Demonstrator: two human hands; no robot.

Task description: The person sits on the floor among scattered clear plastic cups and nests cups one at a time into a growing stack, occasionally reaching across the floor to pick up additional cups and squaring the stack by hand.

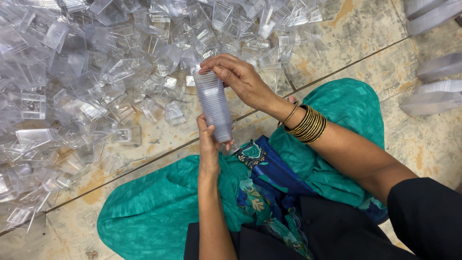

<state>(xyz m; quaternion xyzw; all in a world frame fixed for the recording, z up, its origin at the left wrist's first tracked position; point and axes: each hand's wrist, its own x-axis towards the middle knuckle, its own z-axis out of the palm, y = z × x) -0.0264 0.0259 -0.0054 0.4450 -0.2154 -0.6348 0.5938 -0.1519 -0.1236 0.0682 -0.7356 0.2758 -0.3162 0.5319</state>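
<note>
A tall stack of nested clear plastic cups stands tilted between my hands, above my lap. My left hand grips the stack's lower end from below. My right hand is closed over its top end, fingertips on the rim. Several gold bangles circle my right wrist. Both hands are over the edge of my teal skirt.
A big heap of loose clear plastic cups covers the stone floor at the upper left and top. More stacked clear cups lie at the right edge. Bare floor shows at the upper right.
</note>
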